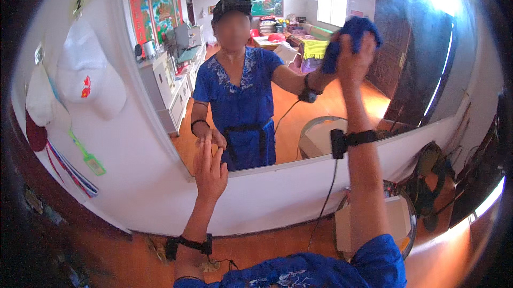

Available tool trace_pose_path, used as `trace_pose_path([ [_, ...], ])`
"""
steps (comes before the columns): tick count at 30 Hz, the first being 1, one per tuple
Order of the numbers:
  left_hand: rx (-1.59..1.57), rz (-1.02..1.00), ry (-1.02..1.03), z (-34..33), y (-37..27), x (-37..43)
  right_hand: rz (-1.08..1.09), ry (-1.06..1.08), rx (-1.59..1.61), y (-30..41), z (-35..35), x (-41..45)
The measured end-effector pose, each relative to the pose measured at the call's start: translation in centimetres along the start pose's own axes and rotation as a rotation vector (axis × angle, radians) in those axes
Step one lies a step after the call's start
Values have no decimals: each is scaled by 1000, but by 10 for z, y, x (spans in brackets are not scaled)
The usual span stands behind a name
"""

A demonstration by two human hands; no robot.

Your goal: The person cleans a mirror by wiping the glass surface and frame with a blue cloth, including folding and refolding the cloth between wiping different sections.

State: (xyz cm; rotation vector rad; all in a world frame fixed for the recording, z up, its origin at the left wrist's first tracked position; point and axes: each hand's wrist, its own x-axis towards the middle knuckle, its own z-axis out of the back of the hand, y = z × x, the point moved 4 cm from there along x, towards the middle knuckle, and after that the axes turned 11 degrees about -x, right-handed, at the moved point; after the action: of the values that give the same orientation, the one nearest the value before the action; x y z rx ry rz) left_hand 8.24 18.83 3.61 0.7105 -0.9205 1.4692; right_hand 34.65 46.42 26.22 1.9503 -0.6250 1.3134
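Note:
A large wall mirror (290, 139) stands before me and reflects a person in a blue dress and the room behind. At its upper right, my right hand (356, 61) presses a dark blue cloth (365, 27) to the glass, with the arm stretched up. My left hand (211, 173) rests its fingertips on the lower left of the mirror, just above the bottom edge. That hand holds nothing, and its fingers are extended. Black straps with small devices sit around both forearms.
White caps (82, 63) and a green fly swatter (90, 157) hang on the left wall. Below the mirror at right stands a round-edged piece of furniture with a pale box (370, 224) on it. Dark bags (429, 175) hang at far right. A cable (326, 208) trails from my right forearm.

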Motion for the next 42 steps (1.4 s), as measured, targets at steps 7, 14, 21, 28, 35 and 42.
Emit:
trace_pose_path([
  [7, -168, 7, 234, -31, -12, -40, 586, 647, 185, 57, 44, -186],
  [14, -311, 181, 435, -62, -39, -91, -16, 647, -43, -119, 103, -254],
  [21, -401, 382, 594, -49, -41, -153, -566, 556, -262, -162, 120, -286],
  [28, -429, 405, 644, -41, -32, -161, -316, 634, -57, -26, 137, -349],
  [35, -467, 380, 708, -2, 6, -160, -808, 473, -137, -108, 128, -327],
  [42, -436, 605, 814, 27, 55, -222, -1192, 233, 149, -35, 118, -388],
])
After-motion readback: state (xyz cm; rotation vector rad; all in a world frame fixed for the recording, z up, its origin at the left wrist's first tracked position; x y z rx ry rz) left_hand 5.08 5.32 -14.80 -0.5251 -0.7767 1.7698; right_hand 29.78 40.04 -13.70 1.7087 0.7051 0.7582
